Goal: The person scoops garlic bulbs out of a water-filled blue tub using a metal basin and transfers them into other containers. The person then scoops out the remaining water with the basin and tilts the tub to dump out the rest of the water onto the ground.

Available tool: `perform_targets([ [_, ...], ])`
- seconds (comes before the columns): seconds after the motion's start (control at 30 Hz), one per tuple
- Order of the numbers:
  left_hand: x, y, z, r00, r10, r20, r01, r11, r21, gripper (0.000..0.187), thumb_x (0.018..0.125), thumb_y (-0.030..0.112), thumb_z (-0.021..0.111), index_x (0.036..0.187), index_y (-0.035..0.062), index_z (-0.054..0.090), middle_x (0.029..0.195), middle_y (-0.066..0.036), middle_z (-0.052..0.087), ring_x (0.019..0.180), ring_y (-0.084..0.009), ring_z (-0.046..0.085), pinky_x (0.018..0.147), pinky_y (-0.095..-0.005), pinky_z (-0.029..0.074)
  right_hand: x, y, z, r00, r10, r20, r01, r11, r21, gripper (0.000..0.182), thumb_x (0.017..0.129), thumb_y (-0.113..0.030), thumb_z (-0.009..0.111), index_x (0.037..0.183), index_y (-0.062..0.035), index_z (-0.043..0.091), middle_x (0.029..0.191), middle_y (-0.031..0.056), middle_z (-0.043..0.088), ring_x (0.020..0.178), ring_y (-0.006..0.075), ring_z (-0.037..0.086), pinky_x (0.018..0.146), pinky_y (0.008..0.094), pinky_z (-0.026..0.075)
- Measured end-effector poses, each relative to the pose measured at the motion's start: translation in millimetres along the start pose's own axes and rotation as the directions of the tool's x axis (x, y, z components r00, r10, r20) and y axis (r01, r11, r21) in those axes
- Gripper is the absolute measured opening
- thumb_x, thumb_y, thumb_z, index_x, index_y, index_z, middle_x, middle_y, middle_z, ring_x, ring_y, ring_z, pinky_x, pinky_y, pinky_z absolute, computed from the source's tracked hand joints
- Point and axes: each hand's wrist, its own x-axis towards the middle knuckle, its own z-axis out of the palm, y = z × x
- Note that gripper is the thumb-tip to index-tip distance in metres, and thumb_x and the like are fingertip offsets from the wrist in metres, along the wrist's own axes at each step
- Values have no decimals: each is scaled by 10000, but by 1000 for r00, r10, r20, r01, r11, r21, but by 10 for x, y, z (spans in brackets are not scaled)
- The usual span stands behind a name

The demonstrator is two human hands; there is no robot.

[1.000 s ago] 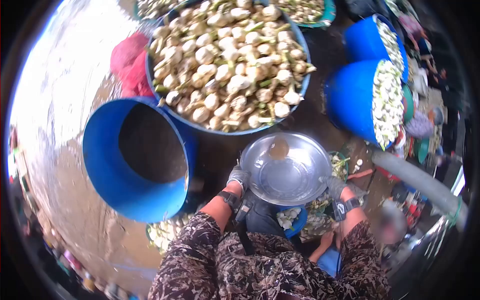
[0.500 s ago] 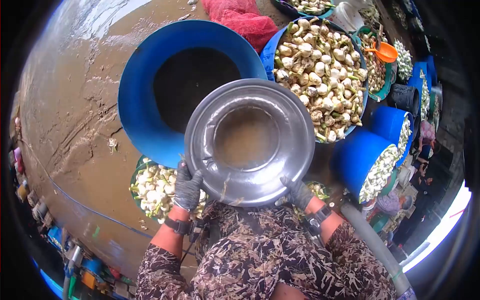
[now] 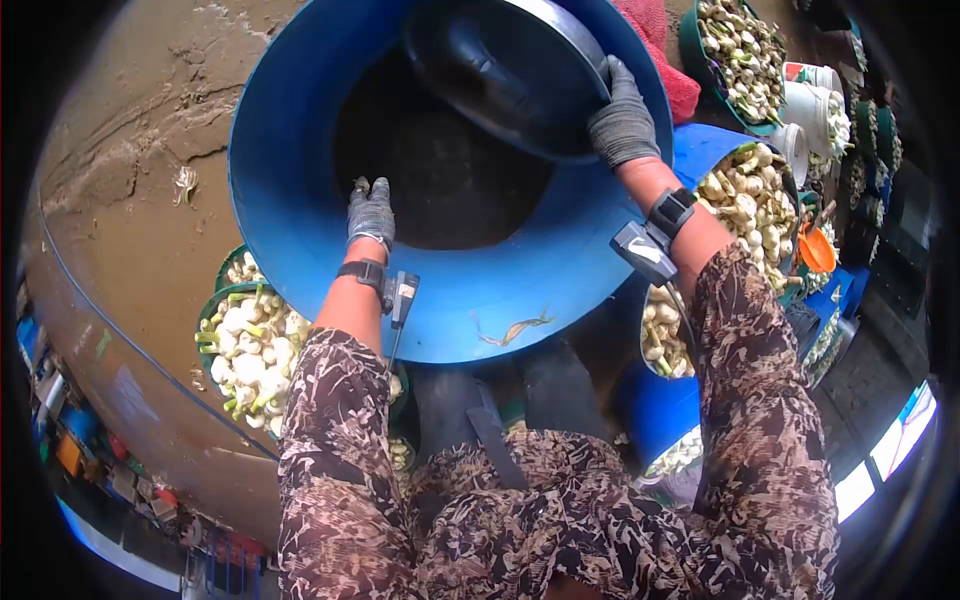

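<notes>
Now, what I see:
right hand [image 3: 622, 125]: fingers clamped over bowl [image 3: 510, 75] rim, bowl tipped inside barrel [image 3: 300, 150]
left hand [image 3: 370, 212]: fingers loosely spread, holding nothing, resting on barrel's inner wall

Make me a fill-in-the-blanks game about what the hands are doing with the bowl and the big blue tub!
1. The right hand grips the rim of the metal ____ inside the tub.
2. The left hand rests on the rim of the big ____ tub.
3. Both hands wear grey ____.
4. Below the left arm sits a green basket full of white ____.

Missing words: bowl; blue; gloves; bulbs
</notes>
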Motion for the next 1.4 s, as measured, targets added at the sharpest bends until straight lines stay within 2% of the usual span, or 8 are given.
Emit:
perform_targets([
  [0.47,1589,-1931,369,954,256,-155,-233,961,151,637,906,536,358,1238,6,481,1285,-188,478,1195,-313,442,1011,-345,345,503,187,500,876,-58,479,246,908,-339,487,694,-216,686,1142,-90,544,1097,241,571,1043,368,547,896,419,443],
  [0.53,1042,-1479,272,951,-300,-76,282,940,-191,696,905,572,299,1249,-11,461,1266,-187,497,1179,-316,459,994,-355,360,284,84,509,824,98,559,160,905,-394,461,707,-215,671,1131,-80,552,1091,244,573,1043,365,549,898,417,441],
  [0.77,692,-1098,376,923,-284,-261,197,928,-316,713,906,582,280,1261,-13,447,1255,-177,513,1135,-330,494,950,-358,384,-857,33,1070,773,303,557,-154,942,-299,374,776,-208,579,1118,-56,575,1068,230,591,1001,358,575,891,390,451],
  [0.83,1045,-1196,543,884,-407,-231,292,866,-407,636,918,529,309,1196,-4,514,1226,-177,536,1141,-325,493,943,-360,390,-784,47,1374,481,177,858,439,799,-411,276,823,-195,514,1041,-67,624,1006,209,619,934,344,607,851,405,476],
  [0.9,1644,-1336,717,868,-459,-189,340,827,-448,600,924,503,323,1164,0,547,1211,-177,548,1144,-323,492,939,-362,393,-716,98,2013,495,215,842,360,831,-425,273,831,-192,492,1032,-68,629,989,199,625,911,334,614,833,406,484],
  [1.03,1587,-1102,487,842,-385,-379,287,913,-289,550,928,448,341,1146,-14,546,1202,-201,544,1103,-340,521,909,-362,423,-764,287,2373,505,144,851,332,878,-345,282,848,-218,488,1027,-52,630,973,187,634,896,320,619,818,389,485],
  [1.13,1279,-901,126,748,-287,-599,187,956,-224,533,928,432,352,1141,-16,547,1191,-214,545,1094,-359,523,898,-366,437,-929,240,2147,638,165,752,-388,913,128,352,842,-289,560,1063,-22,619,1040,178,629,966,267,592,854,354,444],
  [1.4,1511,-1287,571,971,-107,213,-150,419,895,255,865,192,489,1042,116,657,1126,-115,610,1014,-280,602,838,-395,485,-776,253,2280,465,369,805,-635,772,13,319,815,-244,597,1010,6,637,944,149,651,855,240,622,788,325,475],
])
